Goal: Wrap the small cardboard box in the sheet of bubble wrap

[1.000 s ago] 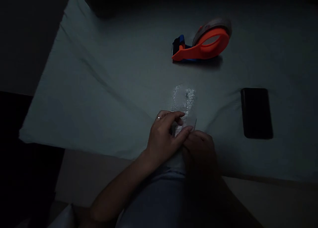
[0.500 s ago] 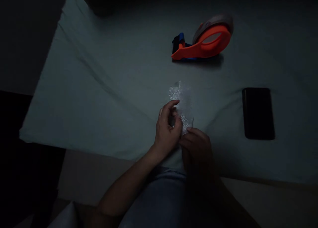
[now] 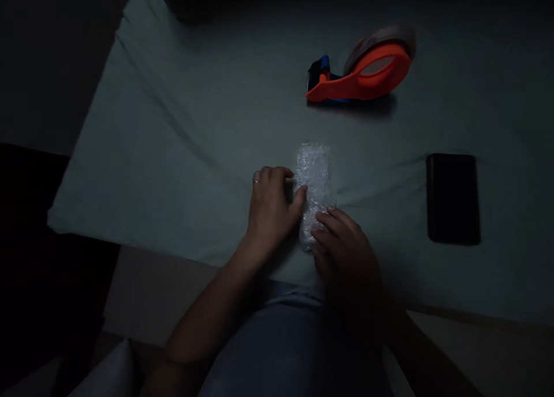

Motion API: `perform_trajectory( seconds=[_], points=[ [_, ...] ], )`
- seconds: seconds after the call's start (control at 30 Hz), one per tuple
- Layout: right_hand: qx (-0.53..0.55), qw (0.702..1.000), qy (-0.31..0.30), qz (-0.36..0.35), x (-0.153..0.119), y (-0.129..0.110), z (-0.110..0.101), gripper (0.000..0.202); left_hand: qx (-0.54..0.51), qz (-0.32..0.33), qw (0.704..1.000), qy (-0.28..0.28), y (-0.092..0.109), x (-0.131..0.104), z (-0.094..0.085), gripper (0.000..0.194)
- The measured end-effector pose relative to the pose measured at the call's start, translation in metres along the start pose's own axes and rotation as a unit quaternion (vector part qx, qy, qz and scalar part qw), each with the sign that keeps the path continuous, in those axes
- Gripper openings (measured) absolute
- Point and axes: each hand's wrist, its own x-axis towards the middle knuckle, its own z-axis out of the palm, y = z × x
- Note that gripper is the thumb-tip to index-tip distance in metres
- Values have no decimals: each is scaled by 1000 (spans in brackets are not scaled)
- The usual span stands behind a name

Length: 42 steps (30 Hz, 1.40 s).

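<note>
A small oblong packet of clear bubble wrap point(image 3: 314, 165) lies on the cloth in front of me, its long side pointing away from me. What is inside the wrap cannot be made out. My left hand point(image 3: 272, 203) holds the packet's left edge, thumb on top and bent fingers beside it; a ring shows on one finger. My right hand point(image 3: 346, 244) grips the near right part, with fingertips over the top and the thumb by the near end.
Beyond the packet stands an orange and blue tape dispenser point(image 3: 363, 88) with a roll of clear tape. A dark flat rectangular object point(image 3: 453, 199) lies to the right. Pale green cloth point(image 3: 194, 201) covers the surface, with wrinkles. The light is dim.
My left hand has moved left and its fingers have come off the top of the wrap. My right hand's fingers have spread over the near part. The packet now shows more fully and looks smoother.
</note>
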Motion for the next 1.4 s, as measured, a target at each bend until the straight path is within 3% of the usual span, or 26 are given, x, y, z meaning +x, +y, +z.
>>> perform_trajectory(
  seconds=[0.03, 0.13, 0.2, 0.33, 0.5, 0.63, 0.73, 0.8, 0.9, 1.03, 1.1, 1.2, 1.3, 1.4],
  points=[
    [-1, 1000, -5, -6, 1, 1, 0, 24, 14, -27, 1000, -6, 0, 3, -4, 20],
    [-10, 1000, -3, -20, 2, 2, -1, 23, 15, -106, 988, -108, 5, 11, -14, 50],
    [-18, 1000, -2, -24, 2, 3, 0, 24, 2, -120, 982, -145, 8, 16, -16, 58],
    [-35, 999, -15, -38, 1, 5, -2, 26, -18, -106, 982, -153, 6, 28, -8, 46],
    [-23, 998, -33, -50, 1, 9, -6, 30, -80, -111, 963, -231, 0, 39, -3, 26],
    [8, 998, -45, -48, 4, 13, -10, 32, -245, -81, 935, -245, 3, 34, -2, 10],
    [27, 997, -54, -42, 8, 16, -13, 38, -380, -134, 875, -268, 4, 26, 3, 6],
    [30, 998, -49, -41, 12, 18, -14, 42, -418, -174, 856, -251, 4, 20, 6, 3],
    [21, 999, -21, -31, 21, 22, -10, 45, -447, -181, 846, -227, 1, 17, 9, 7],
    [-9, 1000, 5, -15, 31, 22, -1, 39, -455, -161, 835, -264, -2, 19, 10, 7],
    [-26, 1000, -12, -3, 31, 20, 3, 34, -437, -168, 845, -257, -2, 20, 11, 7],
    [-51, 997, -61, 7, 25, 18, 6, 51, -417, -180, 857, -244, -1, 22, 11, 12],
    [-80, 995, -66, 8, 22, 22, 2, 51, -423, -194, 849, -249, 4, 21, 8, 9],
    [-48, 995, -88, -9, 25, 25, -11, 52, -446, -210, 834, -249, 9, 17, 3, 22]
  ],
)
